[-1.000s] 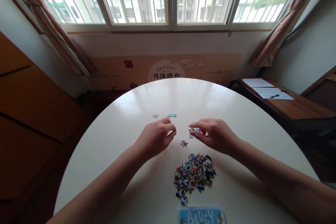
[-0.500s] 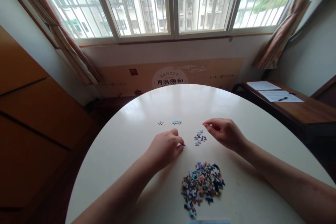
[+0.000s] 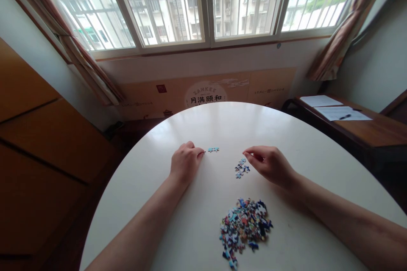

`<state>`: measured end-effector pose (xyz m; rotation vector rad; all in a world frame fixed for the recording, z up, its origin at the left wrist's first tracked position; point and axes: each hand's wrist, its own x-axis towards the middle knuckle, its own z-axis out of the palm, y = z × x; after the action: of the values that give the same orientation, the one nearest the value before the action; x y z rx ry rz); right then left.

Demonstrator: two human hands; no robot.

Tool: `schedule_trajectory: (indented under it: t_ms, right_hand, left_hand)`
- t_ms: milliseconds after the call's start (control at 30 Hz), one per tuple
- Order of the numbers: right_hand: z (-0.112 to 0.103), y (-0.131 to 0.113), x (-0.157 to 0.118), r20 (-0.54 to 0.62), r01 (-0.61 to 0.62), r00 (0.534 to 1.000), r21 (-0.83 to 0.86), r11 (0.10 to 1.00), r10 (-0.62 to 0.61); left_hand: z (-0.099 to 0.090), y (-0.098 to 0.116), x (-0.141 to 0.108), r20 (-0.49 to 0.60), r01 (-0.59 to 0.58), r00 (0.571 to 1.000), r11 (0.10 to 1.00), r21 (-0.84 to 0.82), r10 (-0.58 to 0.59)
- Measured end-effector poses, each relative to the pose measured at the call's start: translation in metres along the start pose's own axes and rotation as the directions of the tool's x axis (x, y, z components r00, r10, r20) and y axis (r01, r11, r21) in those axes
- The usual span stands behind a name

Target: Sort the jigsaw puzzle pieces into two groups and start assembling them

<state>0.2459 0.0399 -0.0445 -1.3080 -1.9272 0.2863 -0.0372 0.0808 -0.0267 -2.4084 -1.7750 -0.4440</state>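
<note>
My left hand (image 3: 187, 161) is closed in a pinch at a small puzzle piece (image 3: 204, 152), mostly hidden by the fingertips. Just right of it lie light blue puzzle pieces (image 3: 213, 150), side by side on the white table. My right hand (image 3: 270, 161) has thumb and forefinger brought together; whatever they hold, if anything, is too small to make out. Below its fingertips sits a small cluster of blue and white pieces (image 3: 242, 168). Nearer to me is a large heap of mixed-colour puzzle pieces (image 3: 245, 225).
The round white table (image 3: 305, 228) fills the lower view. Beyond it stand a printed cardboard panel (image 3: 270, 87) and a barred window. At the right, a brown desk (image 3: 378, 131) holds papers (image 3: 337, 113) and pens. Wooden cabinet doors (image 3: 34, 152) are at the left.
My left hand has moved forward and left, from beside the small cluster to the light blue pieces, now covering where a lone piece lay. My right hand has shifted slightly left.
</note>
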Motion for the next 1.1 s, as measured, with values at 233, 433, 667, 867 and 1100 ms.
schedule_trajectory:
  t_ms: [233,433,667,867,1100]
  right_hand:
    - [0.003,0.004,0.001,0.059,-0.004,0.998,0.060,0.998,0.001]
    - [0.006,0.008,0.002,0.040,-0.025,0.999,0.079,0.997,0.022]
    - [0.006,0.007,0.002,0.018,-0.022,1.000,0.086,0.996,0.021]
    - [0.006,0.007,0.003,0.005,-0.019,1.000,0.081,0.996,0.019]
    - [0.004,0.008,0.003,0.008,-0.025,1.000,0.090,0.996,0.024]
  left_hand:
    - [0.007,-0.008,0.004,-0.015,-0.020,1.000,0.999,-0.037,0.020]
    - [0.011,-0.010,0.005,-0.014,0.012,1.000,0.994,-0.108,-0.013]
    - [0.009,-0.007,0.005,-0.002,0.017,1.000,0.992,-0.123,-0.017]
    - [0.009,-0.008,0.005,-0.003,-0.002,1.000,0.992,-0.127,0.001]
    - [0.010,-0.010,0.005,-0.013,-0.025,1.000,0.993,-0.120,0.023]
